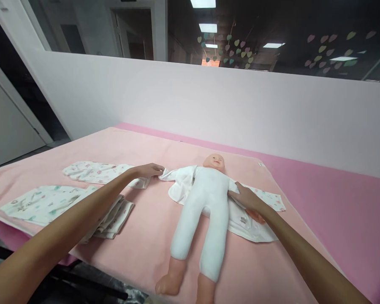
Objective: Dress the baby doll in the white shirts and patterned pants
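A baby doll [209, 190] with a white cloth body lies face up, its head away from me and its feet toward me. Under its back spreads a small white baby shirt [253, 230], opened out, with a printed sleeve [270, 199] stretched to the right. My left hand [151, 169] pinches the cuff end of the shirt's left sleeve [171, 174] and holds it out sideways. My right hand [246, 197] is closed around the doll's arm at its right side; the doll's hand [256, 216] shows below my wrist. My right fingertips are partly hidden against the doll's body.
Printed baby clothes [95, 172] lie flat at the left, with a folded stack of printed clothes [47, 202] nearer to me. A pink blanket [133, 236] covers the table over a darker pink sheet [345, 207]. Behind stands a white wall [209, 101] with windows above.
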A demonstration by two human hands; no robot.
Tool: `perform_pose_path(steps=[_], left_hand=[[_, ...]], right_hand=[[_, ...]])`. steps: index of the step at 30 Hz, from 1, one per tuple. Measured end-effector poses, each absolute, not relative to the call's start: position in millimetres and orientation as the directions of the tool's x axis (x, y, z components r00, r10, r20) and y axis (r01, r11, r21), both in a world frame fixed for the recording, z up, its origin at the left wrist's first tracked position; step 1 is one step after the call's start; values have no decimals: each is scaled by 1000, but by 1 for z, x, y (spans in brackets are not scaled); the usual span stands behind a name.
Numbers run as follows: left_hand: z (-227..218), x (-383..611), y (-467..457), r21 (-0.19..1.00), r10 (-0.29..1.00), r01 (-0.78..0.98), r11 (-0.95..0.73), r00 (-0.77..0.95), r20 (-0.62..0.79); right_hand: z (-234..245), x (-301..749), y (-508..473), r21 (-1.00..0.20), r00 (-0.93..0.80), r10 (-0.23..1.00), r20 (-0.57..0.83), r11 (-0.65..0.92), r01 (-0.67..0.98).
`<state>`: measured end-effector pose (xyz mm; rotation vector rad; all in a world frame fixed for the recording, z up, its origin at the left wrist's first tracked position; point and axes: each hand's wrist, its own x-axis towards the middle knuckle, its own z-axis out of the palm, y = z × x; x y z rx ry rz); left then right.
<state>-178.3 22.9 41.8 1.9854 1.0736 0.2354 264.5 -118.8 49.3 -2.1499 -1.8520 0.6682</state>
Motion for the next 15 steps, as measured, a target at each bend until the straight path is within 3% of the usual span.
perform_pose_path(steps=[7, 15], left_hand=[[48, -180, 24, 652, 678, 657, -378, 676, -289], [39, -173, 21, 551, 839, 765, -334, 507, -196]], right_hand=[[31, 281, -117, -533, 58, 990, -127, -118, 838], [28, 282, -128, -538, 69, 996, -62, -91, 838]])
